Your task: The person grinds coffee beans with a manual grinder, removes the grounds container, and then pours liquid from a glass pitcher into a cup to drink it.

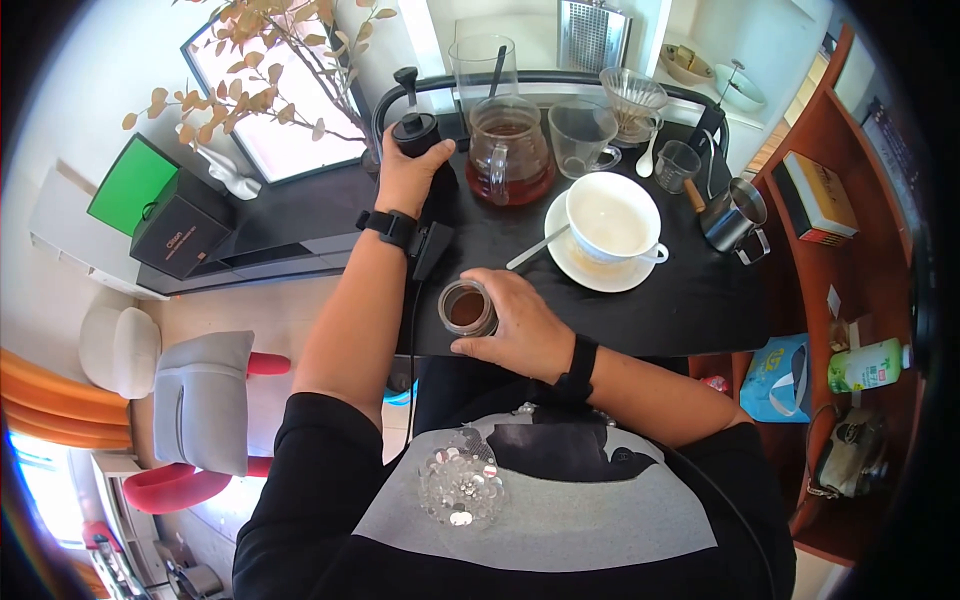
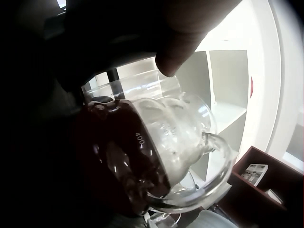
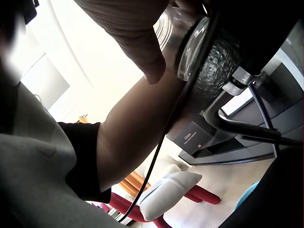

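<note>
Left hand [image 1: 408, 182]: gripping grinder [image 1: 415, 130], far left, probably steadying it; right hand [image 1: 528, 325]: grasping jar [image 1: 485, 326] by near counter [image 1: 690, 310] edge, seemingly keeping grounds [image 1: 466, 309] level.

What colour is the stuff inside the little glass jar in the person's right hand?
Brown; the jar's contents show best in the head view.

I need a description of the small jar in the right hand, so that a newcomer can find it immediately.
Find the black table, then go to its edge nearest the person. There the right hand holds a small, round glass jar. Unlike the larger glass carafe with its reddish-brown liquid, this jar contains dark brown powder.
</note>
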A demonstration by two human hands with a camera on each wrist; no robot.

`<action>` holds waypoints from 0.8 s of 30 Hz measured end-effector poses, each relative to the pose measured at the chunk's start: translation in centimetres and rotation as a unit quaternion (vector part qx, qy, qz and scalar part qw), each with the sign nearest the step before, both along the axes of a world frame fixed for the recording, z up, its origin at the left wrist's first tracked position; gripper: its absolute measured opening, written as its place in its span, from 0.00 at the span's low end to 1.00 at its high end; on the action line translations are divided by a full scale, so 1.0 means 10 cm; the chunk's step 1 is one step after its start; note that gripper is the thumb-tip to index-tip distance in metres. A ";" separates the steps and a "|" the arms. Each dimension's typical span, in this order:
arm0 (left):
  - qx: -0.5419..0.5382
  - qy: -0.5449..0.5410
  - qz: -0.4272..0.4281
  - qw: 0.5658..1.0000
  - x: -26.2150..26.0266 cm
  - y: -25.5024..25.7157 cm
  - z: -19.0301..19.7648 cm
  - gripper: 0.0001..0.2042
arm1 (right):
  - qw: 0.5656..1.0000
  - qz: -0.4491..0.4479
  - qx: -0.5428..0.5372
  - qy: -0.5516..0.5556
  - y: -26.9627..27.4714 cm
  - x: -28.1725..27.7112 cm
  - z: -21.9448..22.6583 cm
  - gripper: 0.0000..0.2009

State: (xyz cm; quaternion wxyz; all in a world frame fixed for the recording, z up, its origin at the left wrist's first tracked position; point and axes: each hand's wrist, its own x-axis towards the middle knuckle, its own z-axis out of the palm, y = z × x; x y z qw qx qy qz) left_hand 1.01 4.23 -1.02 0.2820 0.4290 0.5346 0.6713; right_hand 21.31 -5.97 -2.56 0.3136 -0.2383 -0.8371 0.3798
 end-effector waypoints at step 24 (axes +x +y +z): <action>-0.010 0.030 -0.045 0.999 -0.04 0.03 -0.08 0.32 | 1.000 -0.016 0.018 0.004 0.02 -0.01 -0.08 0.37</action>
